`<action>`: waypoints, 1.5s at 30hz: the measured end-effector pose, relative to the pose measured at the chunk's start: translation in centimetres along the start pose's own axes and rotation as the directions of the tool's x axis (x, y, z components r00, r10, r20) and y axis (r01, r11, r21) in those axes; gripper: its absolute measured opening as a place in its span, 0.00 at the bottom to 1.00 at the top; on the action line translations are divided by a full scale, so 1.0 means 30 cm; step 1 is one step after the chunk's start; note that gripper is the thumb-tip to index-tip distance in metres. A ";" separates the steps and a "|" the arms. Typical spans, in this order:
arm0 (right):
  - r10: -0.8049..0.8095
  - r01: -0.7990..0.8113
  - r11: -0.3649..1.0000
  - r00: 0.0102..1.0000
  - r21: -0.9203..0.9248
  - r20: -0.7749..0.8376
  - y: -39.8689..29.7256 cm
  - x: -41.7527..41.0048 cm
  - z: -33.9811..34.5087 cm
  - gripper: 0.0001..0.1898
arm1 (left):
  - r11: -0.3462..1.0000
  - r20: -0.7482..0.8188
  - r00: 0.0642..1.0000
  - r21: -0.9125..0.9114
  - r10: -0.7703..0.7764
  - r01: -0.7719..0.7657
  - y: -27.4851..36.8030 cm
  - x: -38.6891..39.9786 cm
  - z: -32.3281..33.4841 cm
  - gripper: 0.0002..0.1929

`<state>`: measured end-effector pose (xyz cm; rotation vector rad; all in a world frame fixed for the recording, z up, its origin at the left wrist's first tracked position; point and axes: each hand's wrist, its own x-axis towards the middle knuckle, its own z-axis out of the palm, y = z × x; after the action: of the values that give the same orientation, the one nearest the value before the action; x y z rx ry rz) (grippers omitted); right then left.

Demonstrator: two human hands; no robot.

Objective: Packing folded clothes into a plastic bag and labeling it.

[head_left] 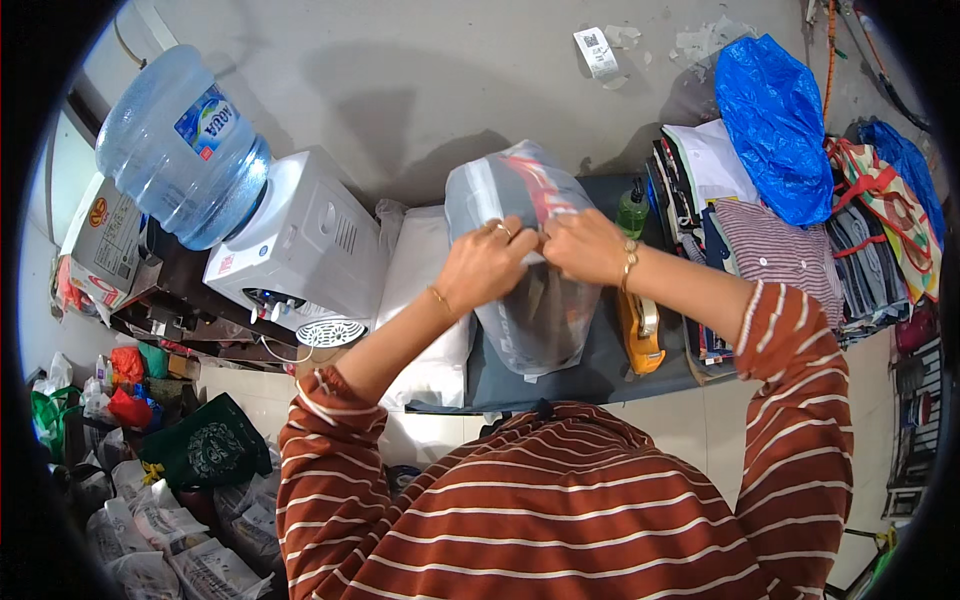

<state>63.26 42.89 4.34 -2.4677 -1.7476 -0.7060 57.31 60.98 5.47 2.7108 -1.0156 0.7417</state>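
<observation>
A clear plastic bag [536,322] with dark, folded-looking contents and red and white print stands on the grey-covered table [495,394] before me. Its upper part is pinched between my left hand [491,259] and my right hand [585,244], whose fingers meet at the middle of the bag. What the fingertips do beneath the knuckles is partly hidden. Right of the bag lie an orange tape dispenser [643,337] and a green pump bottle [632,210].
Left are a white stuffed bag [424,315] and a white water dispenser [307,240] bearing a large blue bottle [184,150]. Stacked folded clothes [780,247] and a blue plastic bag [776,127] stand right. Packed plastic bags [165,532] crowd the floor at lower left.
</observation>
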 end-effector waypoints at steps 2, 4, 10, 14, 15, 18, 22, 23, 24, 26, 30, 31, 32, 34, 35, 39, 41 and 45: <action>-0.130 0.109 0.988 0.969 -0.109 -0.208 0.050 0.023 0.032 0.04 | 0.999 -0.080 0.997 0.030 0.021 -0.019 -0.052 0.008 0.024 0.13; -0.164 0.124 0.978 0.951 -0.166 -0.262 0.100 0.034 0.056 0.04 | 1.000 -0.126 0.992 0.022 0.025 -0.022 -0.069 0.028 0.050 0.13; -0.144 0.088 0.968 0.961 -0.233 -0.237 0.118 -0.090 0.080 0.02 | 0.978 -0.095 0.985 -0.141 0.143 -0.156 -0.027 0.060 0.082 0.15; 0.010 -0.055 0.984 0.966 -0.169 -0.260 0.047 -0.220 0.085 0.04 | 0.811 -0.104 0.933 -0.469 0.344 -0.351 -0.012 0.087 0.114 0.19; 0.042 -0.088 0.981 0.967 -0.176 -0.250 0.018 -0.245 0.074 0.04 | 0.789 -0.107 0.924 -0.489 0.368 -0.371 0.000 0.093 0.124 0.19; 0.496 -0.532 0.845 0.813 -0.045 -0.305 -0.072 -0.299 0.054 0.03 | 0.818 -0.059 0.917 -0.432 0.395 -0.381 0.029 0.096 0.148 0.19; 0.834 -0.823 0.534 0.476 0.192 -0.278 -0.191 -0.500 0.135 0.05 | 0.837 -0.122 0.922 -0.388 0.369 -0.386 0.028 0.088 0.182 0.14; 0.963 -0.947 0.270 0.262 0.176 -0.065 -0.224 -0.624 0.234 0.10 | 0.818 -0.124 0.912 -0.408 0.391 -0.406 0.039 0.102 0.185 0.14; 0.991 -0.995 -0.014 0.000 0.103 0.135 -0.259 -0.744 0.328 0.15 | 0.810 -0.130 0.906 -0.409 0.403 -0.420 0.053 0.119 0.187 0.13; 0.660 -0.850 -0.502 -0.261 0.156 0.704 -0.248 -0.770 0.373 0.26 | 0.815 -0.136 0.905 -0.396 0.402 -0.422 0.050 0.115 0.197 0.12; 0.345 -0.269 -0.919 -0.189 0.290 0.919 -0.205 -0.799 0.436 0.25 | 0.810 -0.143 0.901 -0.396 0.410 -0.431 0.049 0.119 0.201 0.13; 0.343 -0.257 -0.922 -0.200 0.288 0.918 -0.210 -0.820 0.443 0.25 | 0.801 -0.144 0.897 -0.408 0.417 -0.438 0.049 0.118 0.204 0.13; 0.365 -0.180 -0.924 -0.160 0.336 0.917 -0.217 -0.841 0.448 0.25 | 0.802 -0.147 0.896 -0.404 0.418 -0.440 0.051 0.119 0.206 0.13; 0.386 -0.100 -0.921 -0.118 0.376 0.915 -0.250 -0.842 0.438 0.24 | 0.811 -0.143 0.897 -0.387 0.418 -0.439 0.046 0.117 0.201 0.13; 0.505 0.018 -0.862 -0.064 0.507 0.861 -0.293 -0.852 0.420 0.22 | 0.806 -0.143 0.895 -0.393 0.422 -0.442 0.043 0.116 0.203 0.13; 0.734 0.311 -0.632 -0.053 0.710 0.677 -0.475 -0.886 0.385 0.14 | 0.816 -0.158 0.901 -0.382 0.405 -0.434 0.020 0.107 0.209 0.13; 0.741 0.366 -0.586 -0.121 0.723 0.661 -0.544 -0.932 0.402 0.10 | 0.813 -0.160 0.899 -0.384 0.409 -0.438 0.021 0.105 0.202 0.13; 0.870 -0.758 -0.464 -0.486 0.458 0.076 -0.580 -1.001 0.506 0.04 | 0.790 -0.180 0.887 -0.404 0.425 -0.461 0.041 0.131 0.199 0.12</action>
<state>44.81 26.99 -24.68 -2.0341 0.9150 -0.3912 61.41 55.96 2.22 2.0592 -1.6079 0.5838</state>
